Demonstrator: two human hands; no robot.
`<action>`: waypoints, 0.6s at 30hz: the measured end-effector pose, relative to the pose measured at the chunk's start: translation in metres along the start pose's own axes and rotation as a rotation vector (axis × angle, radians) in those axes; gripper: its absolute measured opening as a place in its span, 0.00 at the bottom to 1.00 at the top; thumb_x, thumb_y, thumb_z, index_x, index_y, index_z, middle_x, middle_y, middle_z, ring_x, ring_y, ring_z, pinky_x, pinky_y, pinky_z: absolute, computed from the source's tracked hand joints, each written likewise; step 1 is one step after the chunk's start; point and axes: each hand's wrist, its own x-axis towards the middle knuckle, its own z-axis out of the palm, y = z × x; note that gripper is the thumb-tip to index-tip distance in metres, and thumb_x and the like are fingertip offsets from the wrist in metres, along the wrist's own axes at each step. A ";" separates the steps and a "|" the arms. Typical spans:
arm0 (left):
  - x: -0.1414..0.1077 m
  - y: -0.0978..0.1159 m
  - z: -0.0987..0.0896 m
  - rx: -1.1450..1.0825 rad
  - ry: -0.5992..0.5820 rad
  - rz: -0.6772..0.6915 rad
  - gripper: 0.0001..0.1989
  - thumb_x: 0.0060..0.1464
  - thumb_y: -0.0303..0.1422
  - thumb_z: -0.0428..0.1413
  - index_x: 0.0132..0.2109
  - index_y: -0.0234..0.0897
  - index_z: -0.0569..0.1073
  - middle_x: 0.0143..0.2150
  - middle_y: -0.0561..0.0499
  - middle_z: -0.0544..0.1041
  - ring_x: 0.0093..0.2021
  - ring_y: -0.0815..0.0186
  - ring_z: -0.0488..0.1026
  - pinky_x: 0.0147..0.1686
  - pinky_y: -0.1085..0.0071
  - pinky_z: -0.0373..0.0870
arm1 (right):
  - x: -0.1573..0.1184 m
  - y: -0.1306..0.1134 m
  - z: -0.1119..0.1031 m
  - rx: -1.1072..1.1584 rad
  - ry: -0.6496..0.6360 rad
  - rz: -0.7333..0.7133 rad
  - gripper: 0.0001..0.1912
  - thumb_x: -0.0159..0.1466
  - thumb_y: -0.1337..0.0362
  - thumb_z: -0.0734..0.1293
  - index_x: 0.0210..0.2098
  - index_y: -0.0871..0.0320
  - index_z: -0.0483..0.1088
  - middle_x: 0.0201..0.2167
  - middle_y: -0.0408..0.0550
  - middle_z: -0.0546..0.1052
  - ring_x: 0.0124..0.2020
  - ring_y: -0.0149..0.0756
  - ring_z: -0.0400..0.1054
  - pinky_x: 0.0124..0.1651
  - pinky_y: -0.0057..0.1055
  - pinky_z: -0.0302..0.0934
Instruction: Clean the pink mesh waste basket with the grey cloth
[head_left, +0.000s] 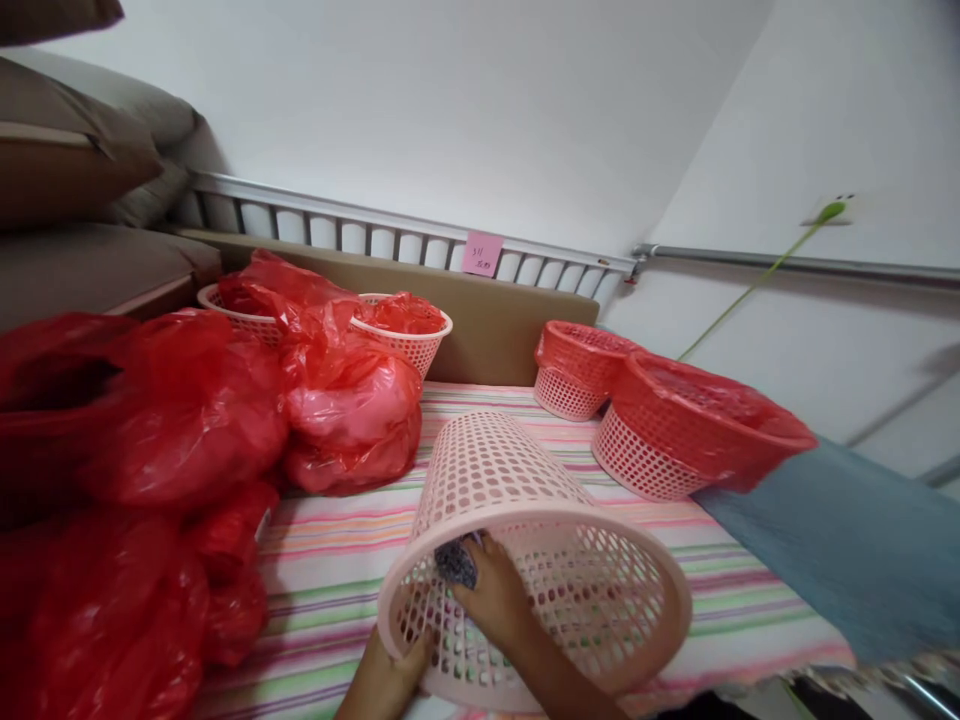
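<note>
Soft, fairly even room light here, white wall (pixel 420 110) coming out kinda greyish, with glare spots popping on the red plastic bags (pixel 352 400) while the lower left sinks into shadow and the inside of the tipped basket (pixel 536 512) looks a bit dimmer too. Wide lens stretches stuff near the edges, and the pink note (pixel 482 253)'s writing is too soft to read properly.

I watch a pale pink plastic basket (pixel 501 465), its walls pierced with holes, tipped on its side over striped cloth (pixel 337 545), round mouth towards me, and a dark grey speckled pad (pixel 454 563) just inside its upper-left rim.
</note>
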 end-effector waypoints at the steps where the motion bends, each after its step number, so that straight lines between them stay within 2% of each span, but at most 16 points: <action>1: 0.000 0.002 0.001 0.003 0.016 0.041 0.31 0.48 0.50 0.55 0.53 0.35 0.69 0.52 0.39 0.74 0.52 0.50 0.70 0.53 0.56 0.67 | -0.005 -0.002 0.001 -0.019 0.019 0.008 0.23 0.53 0.61 0.66 0.49 0.54 0.70 0.50 0.53 0.70 0.51 0.45 0.62 0.54 0.36 0.53; 3: 0.002 0.006 0.004 0.010 0.042 0.089 0.27 0.49 0.48 0.54 0.51 0.34 0.71 0.51 0.39 0.75 0.54 0.51 0.69 0.58 0.56 0.60 | -0.014 -0.005 0.002 -0.065 0.053 0.027 0.21 0.55 0.60 0.66 0.49 0.54 0.70 0.50 0.54 0.69 0.52 0.46 0.61 0.54 0.37 0.53; 7: 0.004 0.010 0.009 0.013 0.085 0.127 0.24 0.49 0.46 0.54 0.48 0.34 0.73 0.50 0.40 0.76 0.53 0.51 0.70 0.56 0.56 0.62 | -0.025 -0.009 -0.002 -0.159 0.073 0.081 0.21 0.56 0.57 0.65 0.49 0.53 0.69 0.52 0.56 0.68 0.51 0.49 0.62 0.53 0.41 0.53; 11: 0.006 0.005 0.009 0.009 0.124 0.146 0.24 0.49 0.46 0.55 0.47 0.33 0.73 0.49 0.39 0.77 0.51 0.51 0.71 0.55 0.56 0.64 | -0.026 -0.006 -0.006 -0.182 0.021 0.102 0.21 0.56 0.59 0.65 0.49 0.54 0.69 0.41 0.56 0.72 0.44 0.48 0.66 0.47 0.41 0.58; 14: 0.009 0.003 0.006 0.012 0.102 0.098 0.26 0.48 0.47 0.56 0.48 0.32 0.73 0.51 0.38 0.76 0.52 0.50 0.71 0.55 0.56 0.64 | -0.009 0.007 -0.011 -0.094 0.001 0.069 0.22 0.56 0.64 0.64 0.50 0.57 0.68 0.43 0.55 0.73 0.44 0.44 0.67 0.47 0.35 0.59; 16: 0.010 0.004 0.004 0.020 0.074 0.063 0.27 0.47 0.48 0.56 0.48 0.32 0.74 0.51 0.38 0.75 0.52 0.50 0.71 0.54 0.57 0.66 | 0.013 0.019 -0.017 -0.041 0.044 0.091 0.24 0.57 0.66 0.63 0.54 0.58 0.65 0.47 0.55 0.72 0.47 0.42 0.66 0.49 0.33 0.58; 18: 0.010 0.006 0.004 0.003 0.087 0.054 0.28 0.47 0.49 0.57 0.49 0.31 0.74 0.51 0.38 0.76 0.51 0.49 0.72 0.53 0.57 0.66 | 0.041 0.029 -0.021 -0.026 0.121 0.103 0.24 0.59 0.65 0.62 0.56 0.58 0.63 0.51 0.54 0.70 0.52 0.42 0.63 0.54 0.35 0.55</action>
